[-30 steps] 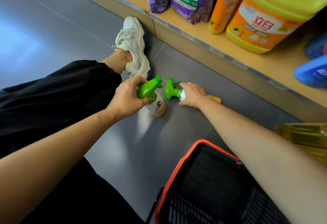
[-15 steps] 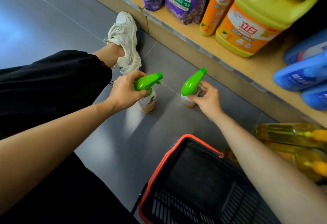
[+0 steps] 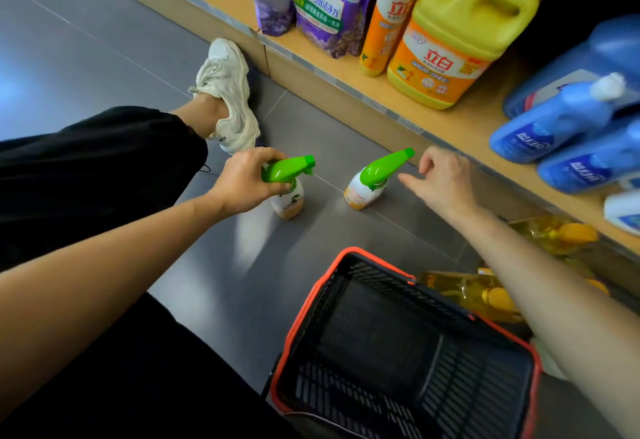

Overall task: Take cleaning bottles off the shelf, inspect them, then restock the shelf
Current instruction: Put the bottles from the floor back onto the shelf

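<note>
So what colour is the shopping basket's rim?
Orange-red, around a black basket; clearest in the head view.

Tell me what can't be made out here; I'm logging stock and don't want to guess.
All in the head view:
- Neck of the left spray bottle: hidden under the left hand.
- Label print on the right spray bottle: too small and blurred.
- Oil bottles: partly behind the right forearm and the basket.
- Blue bottles: cut off by the right edge.
- Purple bags: tops cut by the upper edge.
</note>
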`<state>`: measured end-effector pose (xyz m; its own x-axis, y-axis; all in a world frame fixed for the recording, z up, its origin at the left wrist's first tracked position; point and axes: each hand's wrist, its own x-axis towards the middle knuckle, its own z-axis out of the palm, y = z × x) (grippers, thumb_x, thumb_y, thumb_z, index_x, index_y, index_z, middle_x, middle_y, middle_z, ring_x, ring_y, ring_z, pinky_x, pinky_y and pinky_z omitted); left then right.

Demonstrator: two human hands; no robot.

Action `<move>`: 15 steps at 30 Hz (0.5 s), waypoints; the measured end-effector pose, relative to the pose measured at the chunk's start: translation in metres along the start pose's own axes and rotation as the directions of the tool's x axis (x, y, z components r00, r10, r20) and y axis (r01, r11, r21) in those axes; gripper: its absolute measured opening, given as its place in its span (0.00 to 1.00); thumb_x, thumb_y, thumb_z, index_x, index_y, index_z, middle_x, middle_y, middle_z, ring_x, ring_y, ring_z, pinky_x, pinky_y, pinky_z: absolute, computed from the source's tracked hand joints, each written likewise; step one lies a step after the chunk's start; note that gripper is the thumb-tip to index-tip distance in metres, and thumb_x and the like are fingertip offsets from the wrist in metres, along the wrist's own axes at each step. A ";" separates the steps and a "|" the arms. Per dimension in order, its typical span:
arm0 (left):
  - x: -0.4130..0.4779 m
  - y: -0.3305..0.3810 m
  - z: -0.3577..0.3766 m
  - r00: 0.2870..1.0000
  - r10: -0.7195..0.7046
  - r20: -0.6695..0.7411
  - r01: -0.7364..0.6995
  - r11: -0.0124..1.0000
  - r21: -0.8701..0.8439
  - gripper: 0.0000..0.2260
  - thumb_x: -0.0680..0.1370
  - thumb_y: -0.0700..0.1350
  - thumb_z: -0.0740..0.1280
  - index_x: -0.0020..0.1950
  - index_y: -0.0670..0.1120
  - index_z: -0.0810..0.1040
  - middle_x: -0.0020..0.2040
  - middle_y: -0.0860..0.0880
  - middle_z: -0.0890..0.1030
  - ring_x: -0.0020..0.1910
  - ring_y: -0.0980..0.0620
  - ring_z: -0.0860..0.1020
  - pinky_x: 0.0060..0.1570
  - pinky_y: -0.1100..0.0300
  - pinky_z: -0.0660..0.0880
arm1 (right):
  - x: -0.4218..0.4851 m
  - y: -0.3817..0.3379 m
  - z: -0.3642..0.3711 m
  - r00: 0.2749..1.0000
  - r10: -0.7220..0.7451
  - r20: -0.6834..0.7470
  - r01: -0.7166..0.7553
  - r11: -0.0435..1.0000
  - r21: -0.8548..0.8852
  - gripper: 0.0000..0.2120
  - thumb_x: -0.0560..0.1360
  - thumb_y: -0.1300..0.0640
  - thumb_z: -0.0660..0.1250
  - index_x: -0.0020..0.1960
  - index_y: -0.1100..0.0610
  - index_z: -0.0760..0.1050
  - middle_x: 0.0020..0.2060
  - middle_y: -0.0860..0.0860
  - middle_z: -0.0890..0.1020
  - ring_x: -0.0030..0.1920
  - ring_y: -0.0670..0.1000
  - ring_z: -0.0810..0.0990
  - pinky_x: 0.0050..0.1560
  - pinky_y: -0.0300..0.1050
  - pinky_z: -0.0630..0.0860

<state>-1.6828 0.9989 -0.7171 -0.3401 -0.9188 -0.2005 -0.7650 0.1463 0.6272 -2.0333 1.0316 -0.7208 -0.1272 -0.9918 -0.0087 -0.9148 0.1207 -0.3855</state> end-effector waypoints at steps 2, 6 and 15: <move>0.002 0.002 0.002 1.000 0.007 0.012 -0.007 1.000 0.011 0.20 0.71 0.49 0.79 0.62 0.51 0.81 0.50 0.52 0.81 0.50 0.49 0.78 0.52 0.51 0.76 | 0.006 -0.009 -0.009 0.973 -0.221 0.061 0.220 0.975 0.022 0.24 0.64 0.51 0.81 0.56 0.55 0.77 0.51 0.54 0.78 0.54 0.58 0.76 0.50 0.49 0.71; 0.004 0.003 0.001 0.999 0.011 0.039 -0.011 1.000 0.012 0.20 0.72 0.49 0.79 0.63 0.50 0.81 0.52 0.51 0.81 0.51 0.48 0.78 0.52 0.51 0.76 | 0.016 -0.030 -0.007 0.818 -0.353 0.453 0.447 0.887 -0.117 0.33 0.73 0.56 0.75 0.75 0.49 0.68 0.69 0.54 0.72 0.70 0.58 0.67 0.68 0.57 0.69; 0.009 0.059 -0.029 0.980 0.153 0.124 -0.161 0.985 0.057 0.19 0.74 0.48 0.78 0.62 0.47 0.80 0.52 0.47 0.82 0.49 0.47 0.79 0.50 0.50 0.78 | 0.009 -0.046 -0.040 0.856 -0.264 0.444 0.374 0.909 -0.181 0.22 0.75 0.48 0.73 0.67 0.47 0.71 0.58 0.52 0.81 0.59 0.57 0.78 0.55 0.53 0.75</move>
<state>-1.7152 0.9882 -0.6601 -0.5179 -0.8331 -0.1941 -0.7304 0.3126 0.6074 -2.0075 1.0187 -0.6656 0.3030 -0.8994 -0.3150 -0.9489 -0.2541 -0.1870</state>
